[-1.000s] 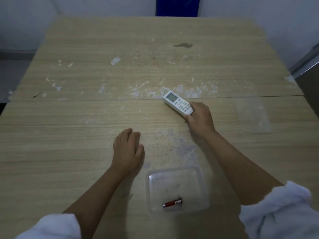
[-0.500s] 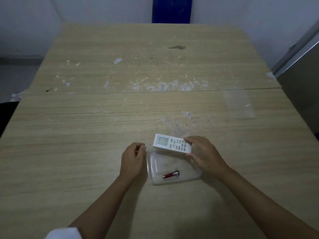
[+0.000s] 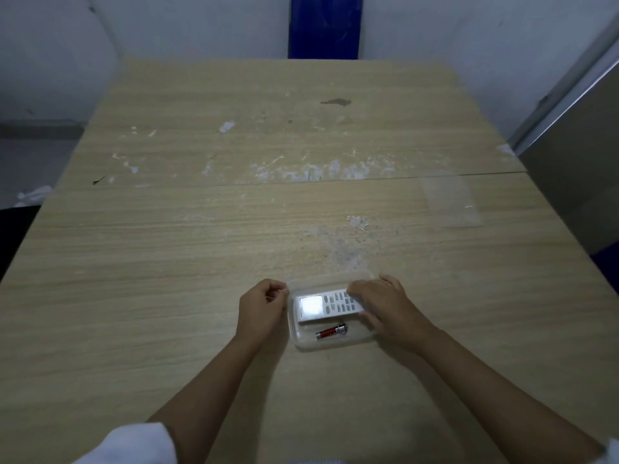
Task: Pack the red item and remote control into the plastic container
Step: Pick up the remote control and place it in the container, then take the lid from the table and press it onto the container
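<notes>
The remote control (image 3: 326, 306) lies inside the clear plastic container (image 3: 330, 343), in its far half, with the lit screen toward the left end and the buttons running to the right. Just nearer the person, in the same container, the small red item (image 3: 330, 331) — a short red cylinder with a silver tip — lies almost parallel to the remote, slightly apart from it. The right hand (image 3: 390, 308) covers the remote's right end: its fingers rest over the buttons and its thumb sits at the near edge, so its grip is closed around that end of the remote. The left hand (image 3: 263, 308) sits just beside the container's left wall, with its fingers curled in and fingertips at the rim; whether they pinch the rim or merely touch it cannot be told. The container rests on a pale wood-grain surface (image 3: 167, 279), scuffed with white marks and a dark stain farther out. A flat clear sheet, possibly a lid (image 3: 450, 199), lies well apart near the right edge. White sleeves (image 3: 134, 443) show at the bottom of the view, and a blue panel (image 3: 324, 26) stands against the wall beyond the surface.
</notes>
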### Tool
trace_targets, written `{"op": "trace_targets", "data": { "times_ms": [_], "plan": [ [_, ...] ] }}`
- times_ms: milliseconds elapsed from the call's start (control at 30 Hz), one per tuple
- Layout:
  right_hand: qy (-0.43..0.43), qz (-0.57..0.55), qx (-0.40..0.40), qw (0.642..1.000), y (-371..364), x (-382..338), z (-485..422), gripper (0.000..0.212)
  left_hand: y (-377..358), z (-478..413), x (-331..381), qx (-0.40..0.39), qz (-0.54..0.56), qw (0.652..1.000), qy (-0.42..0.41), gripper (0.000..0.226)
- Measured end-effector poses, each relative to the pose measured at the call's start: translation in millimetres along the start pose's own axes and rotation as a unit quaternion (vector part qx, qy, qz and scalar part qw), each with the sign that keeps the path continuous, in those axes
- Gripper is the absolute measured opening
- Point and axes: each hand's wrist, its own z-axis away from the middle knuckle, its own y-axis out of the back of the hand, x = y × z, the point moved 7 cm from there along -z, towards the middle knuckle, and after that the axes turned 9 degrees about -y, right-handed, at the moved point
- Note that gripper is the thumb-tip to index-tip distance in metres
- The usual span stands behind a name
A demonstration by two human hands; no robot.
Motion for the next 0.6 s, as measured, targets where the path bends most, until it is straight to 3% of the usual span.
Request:
{"op": "trace_targets", "data": {
  "times_ms": [167, 300, 433, 600],
  "plan": [
    [0.025, 0.116, 0.004, 0.993, -8.1, -8.9, -2.7, 0.033, -1.9, -0.5, -1.6, -0.002, 0.016, 1.000, 0.007, 0.009],
    [0.020, 0.085, 0.029, 0.996, -1.1, -8.9, 0.5, 0.034, 1.2, -2.6, 7.0, 0.017, 0.003, 1.000, -0.011, 0.011],
    [-0.074, -0.040, 0.169, 0.982, 34.8, 15.3, 4.2, 0.018, -5.1, -19.9, 38.6, 0.028, -0.052, 0.995, -0.080, 0.015],
    [-0.198, -0.079, 0.229, 0.950, 66.8, 92.1, 0.5, 0.007, -46.1, -49.7, 80.2, -0.024, -0.121, 0.984, -0.130, 0.018]
  ]
}}
